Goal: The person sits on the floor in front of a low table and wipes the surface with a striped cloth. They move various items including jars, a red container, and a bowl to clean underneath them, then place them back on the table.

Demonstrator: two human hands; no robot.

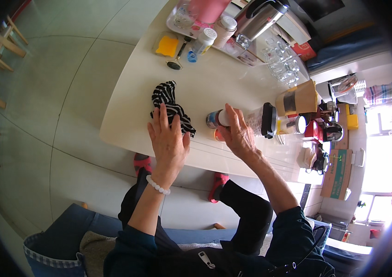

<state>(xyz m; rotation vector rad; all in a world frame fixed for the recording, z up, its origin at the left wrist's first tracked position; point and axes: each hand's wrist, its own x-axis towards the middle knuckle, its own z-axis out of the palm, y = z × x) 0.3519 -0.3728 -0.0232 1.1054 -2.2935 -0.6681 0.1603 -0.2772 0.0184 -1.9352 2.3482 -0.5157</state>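
Black-and-white striped fabric (176,111) lies bunched on the pale table. My left hand (168,145) rests at its near side, fingers stretched and spread, fingertips on or just above the cloth; a white bead bracelet circles the wrist. To the right, a small jar with a dark label (212,119) and a white lid sits beside my right hand (239,134). The fingers and thumb of that hand curve around the white lid; its palm side is hidden. A small orange-red item (218,135) shows by the thumb, too covered to name.
Behind stand a yellow item in a clear box (167,46), a facial roller (175,63), a white-capped bottle (204,41), a steel thermos (258,21) and several glasses (281,60). Right of my right hand are a black-lidded clear jar (268,121) and a brown paper bag (297,99).
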